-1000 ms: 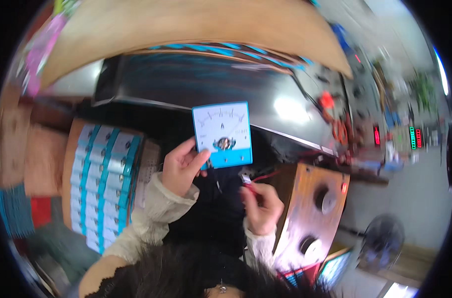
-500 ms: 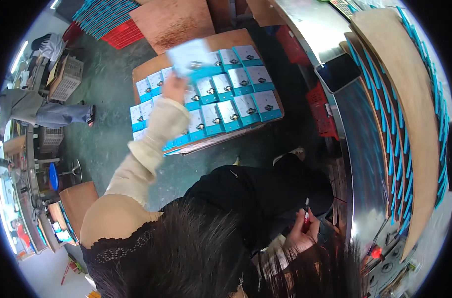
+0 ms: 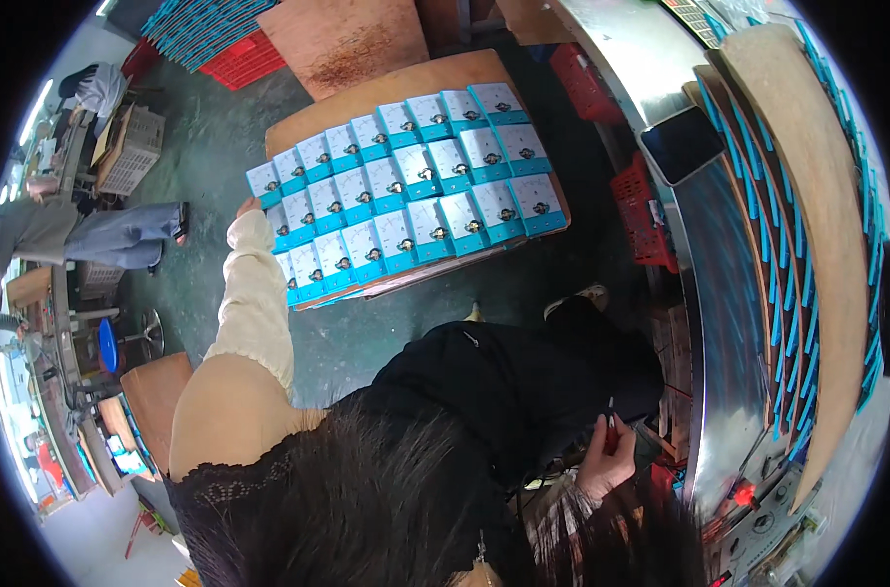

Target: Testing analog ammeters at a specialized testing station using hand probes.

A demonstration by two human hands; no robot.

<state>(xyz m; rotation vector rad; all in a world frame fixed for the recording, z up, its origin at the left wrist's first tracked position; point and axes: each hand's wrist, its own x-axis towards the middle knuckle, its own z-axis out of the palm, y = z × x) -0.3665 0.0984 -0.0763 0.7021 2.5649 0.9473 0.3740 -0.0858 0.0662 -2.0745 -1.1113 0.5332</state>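
Rows of white-and-blue analog meters (image 3: 386,239) lie on a tan board (image 3: 406,68) on a low stack before me. My left hand (image 3: 248,208) reaches to the board's left end, fingers closed on the lower edge of the end meter (image 3: 263,183); its fingertips are small and partly hidden. My right hand (image 3: 606,460), low at the right over my dark-clothed lap, grips a small red-handled piece with a thin metal tip (image 3: 612,427), its kind unclear.
A steel bench (image 3: 704,352) runs along the right, bearing a black phone (image 3: 680,147) and curved racks (image 3: 807,196) with blue strips. Red crates (image 3: 640,220) stand beneath. Another person (image 3: 122,235) is at the far left, near a blue stool (image 3: 108,347).
I have turned from the test box toward the board. The meter in my left hand has moved down and left into the back row. My right hand still holds the red piece.
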